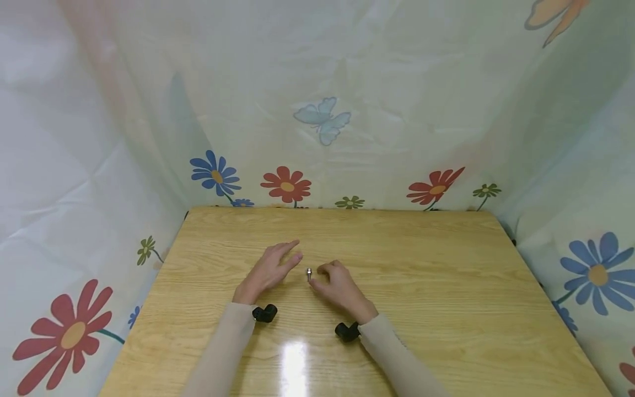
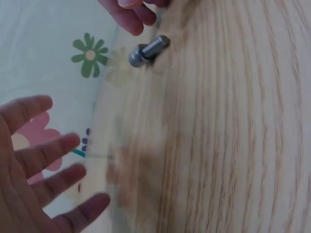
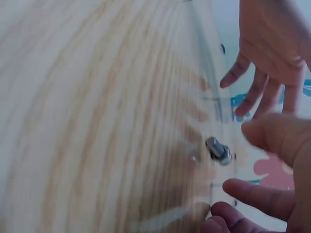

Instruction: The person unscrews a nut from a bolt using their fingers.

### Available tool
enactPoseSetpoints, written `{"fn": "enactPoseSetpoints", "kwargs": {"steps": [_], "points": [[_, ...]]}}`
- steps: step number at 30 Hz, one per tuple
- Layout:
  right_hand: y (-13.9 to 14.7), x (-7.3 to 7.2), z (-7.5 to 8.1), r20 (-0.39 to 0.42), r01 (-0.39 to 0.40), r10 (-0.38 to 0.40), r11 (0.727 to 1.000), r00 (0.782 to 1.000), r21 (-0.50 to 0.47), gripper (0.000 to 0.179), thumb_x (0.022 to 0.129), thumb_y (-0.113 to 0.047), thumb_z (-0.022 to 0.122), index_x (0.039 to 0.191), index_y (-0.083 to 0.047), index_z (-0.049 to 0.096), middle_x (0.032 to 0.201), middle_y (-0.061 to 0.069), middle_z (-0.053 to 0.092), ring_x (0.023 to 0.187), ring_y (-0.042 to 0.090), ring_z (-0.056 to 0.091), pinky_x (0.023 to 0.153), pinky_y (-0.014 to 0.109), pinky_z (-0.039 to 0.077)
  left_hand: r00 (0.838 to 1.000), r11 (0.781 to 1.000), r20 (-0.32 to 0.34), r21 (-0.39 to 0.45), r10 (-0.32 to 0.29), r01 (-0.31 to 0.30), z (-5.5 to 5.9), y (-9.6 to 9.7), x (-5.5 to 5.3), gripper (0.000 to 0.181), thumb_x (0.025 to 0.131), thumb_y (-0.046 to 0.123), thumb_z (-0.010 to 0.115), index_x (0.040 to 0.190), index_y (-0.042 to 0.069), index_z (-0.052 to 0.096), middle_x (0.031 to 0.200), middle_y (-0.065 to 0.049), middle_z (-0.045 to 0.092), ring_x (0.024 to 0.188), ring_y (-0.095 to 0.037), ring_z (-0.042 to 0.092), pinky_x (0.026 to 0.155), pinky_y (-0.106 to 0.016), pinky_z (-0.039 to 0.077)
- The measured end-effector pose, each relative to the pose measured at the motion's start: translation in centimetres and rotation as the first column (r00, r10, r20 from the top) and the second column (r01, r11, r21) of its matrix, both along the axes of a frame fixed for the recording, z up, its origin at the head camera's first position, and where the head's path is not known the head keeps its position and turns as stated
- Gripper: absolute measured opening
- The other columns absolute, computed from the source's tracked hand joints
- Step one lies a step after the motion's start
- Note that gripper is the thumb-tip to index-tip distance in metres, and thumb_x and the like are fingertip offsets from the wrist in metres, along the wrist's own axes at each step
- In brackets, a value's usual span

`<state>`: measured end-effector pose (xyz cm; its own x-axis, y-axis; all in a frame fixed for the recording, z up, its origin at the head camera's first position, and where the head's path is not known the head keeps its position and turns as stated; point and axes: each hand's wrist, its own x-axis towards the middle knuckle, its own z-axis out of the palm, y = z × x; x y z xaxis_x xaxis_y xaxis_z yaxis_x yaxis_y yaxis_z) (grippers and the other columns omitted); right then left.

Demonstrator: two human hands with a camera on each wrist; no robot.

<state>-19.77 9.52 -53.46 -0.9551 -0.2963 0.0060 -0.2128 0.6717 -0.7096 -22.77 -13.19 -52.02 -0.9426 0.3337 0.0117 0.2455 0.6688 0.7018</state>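
A small silvery bolt (image 1: 309,274) lies on the wooden table between the two hands. Up close in the left wrist view, the bolt (image 2: 148,51) has a threaded shank and a wider end. My left hand (image 1: 270,270) is to the left of it, fingers spread and holding nothing; its spread fingers (image 2: 41,155) also show in the left wrist view. Right beside the bolt is my right hand (image 1: 337,284), thumb and fingers loosely bent. In the right wrist view, thumb and fingers part on either side of the bolt (image 3: 218,150), with a gap to it.
The light wooden table (image 1: 436,286) stretches out on both sides and has a bright reflection near its front. A pale cloth (image 1: 387,82) printed with flowers and butterflies hangs behind it and along its sides. Black wrist cameras (image 1: 347,332) sit on both cuffs.
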Motion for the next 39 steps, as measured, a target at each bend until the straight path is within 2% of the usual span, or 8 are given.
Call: {"fn": "enactPoseSetpoints", "kwargs": {"steps": [3,6,10,12,16,21,34,39], "points": [[-0.4,0.0,-0.2,-0.005,0.022,-0.022,1.0,1.0,-0.013,0.04,0.094,-0.028,0.074,0.117,0.005,0.072,0.115,0.017,0.064,0.106,0.03,0.063,0.094,0.048,0.057,0.999,0.999,0.004,0.011,-0.05,0.05,-0.2,0.1,-0.2,0.07,0.105,0.065,0.037,0.156,0.018,0.047,0.154,-0.005,0.054,0.146,-0.032,0.043,0.12,-0.056,0.034],[-0.9,0.0,-0.3,0.001,0.038,-0.038,0.999,0.999,-0.023,0.036,0.094,-0.026,0.073,0.114,0.005,0.074,0.112,0.015,0.064,0.102,0.027,0.062,0.092,0.046,0.057,0.996,0.997,0.044,0.021,-0.074,0.073,-0.4,0.2,-0.2,0.071,0.106,0.065,0.035,0.154,0.016,0.049,0.148,-0.004,0.06,0.139,-0.029,0.053,0.116,-0.052,0.042],[-1.5,-0.2,-0.6,-0.014,0.032,-0.032,0.999,0.999,-0.032,0.031,0.093,-0.022,0.073,0.11,0.005,0.075,0.107,0.014,0.065,0.098,0.023,0.061,0.088,0.043,0.057,0.993,0.998,0.1,0.02,-0.06,0.058,-0.5,0.5,-0.2,0.069,0.105,0.066,0.037,0.151,0.018,0.054,0.14,-0.003,0.066,0.129,-0.025,0.062,0.108,-0.049,0.049],[-1.8,-0.2,-0.7,-0.021,0.04,-0.04,0.999,0.999,-0.028,0.029,0.093,-0.02,0.074,0.108,0.005,0.076,0.105,0.013,0.066,0.097,0.023,0.061,0.086,0.042,0.057,0.992,0.998,0.11,0.015,-0.059,0.058,-0.5,0.6,-0.2,0.063,0.106,0.06,0.042,0.148,0.017,0.057,0.135,-0.004,0.068,0.123,-0.025,0.065,0.105,-0.049,0.052],[-2.3,-0.4,-0.6,-0.014,0.066,-0.067,0.998,0.998,-0.007,0.027,0.092,-0.02,0.076,0.106,0.003,0.076,0.102,0.012,0.064,0.093,0.021,0.06,0.081,0.038,0.055,0.994,0.998,0.091,-0.017,-0.066,0.068,-0.5,0.9,-0.3,0.047,0.107,0.044,0.053,0.143,0.014,0.062,0.123,-0.005,0.072,0.112,-0.021,0.068,0.098,-0.046,0.055],[-2.6,-0.5,-0.2,-0.006,0.076,-0.076,0.997,0.997,0.01,0.025,0.092,-0.019,0.078,0.105,0.002,0.075,0.101,0.012,0.063,0.088,0.019,0.056,0.076,0.034,0.052,0.996,0.995,0.032,-0.055,-0.084,0.086,-0.6,1.1,-0.7,0.036,0.106,0.031,0.06,0.135,0.011,0.067,0.113,-0.004,0.074,0.102,-0.016,0.069,0.093,-0.04,0.057],[-2.6,-0.6,-0.2,-0.029,0.067,-0.066,0.997,0.997,0.039,0.02,0.092,-0.014,0.077,0.103,0.002,0.075,0.101,0.012,0.063,0.091,0.021,0.059,0.08,0.038,0.056,0.994,0.991,0.013,-0.082,-0.106,0.107,-1.1,1.3,-1.0,0.028,0.103,0.02,0.065,0.128,0.009,0.072,0.106,-0.002,0.075,0.093,-0.012,0.068,0.084,-0.034,0.057],[-2.5,-0.6,-0.3,-0.054,0.063,-0.061,0.997,0.997,0.049,0.015,0.091,-0.011,0.077,0.1,0.001,0.075,0.098,0.011,0.064,0.088,0.017,0.056,0.077,0.034,0.055,0.993,0.989,0.001,-0.086,-0.121,0.12,-1.1,1.3,-0.9,0.027,0.101,0.016,0.067,0.127,0.009,0.072,0.103,-0.002,0.075,0.092,-0.011,0.068,0.083,-0.033,0.057]]}}
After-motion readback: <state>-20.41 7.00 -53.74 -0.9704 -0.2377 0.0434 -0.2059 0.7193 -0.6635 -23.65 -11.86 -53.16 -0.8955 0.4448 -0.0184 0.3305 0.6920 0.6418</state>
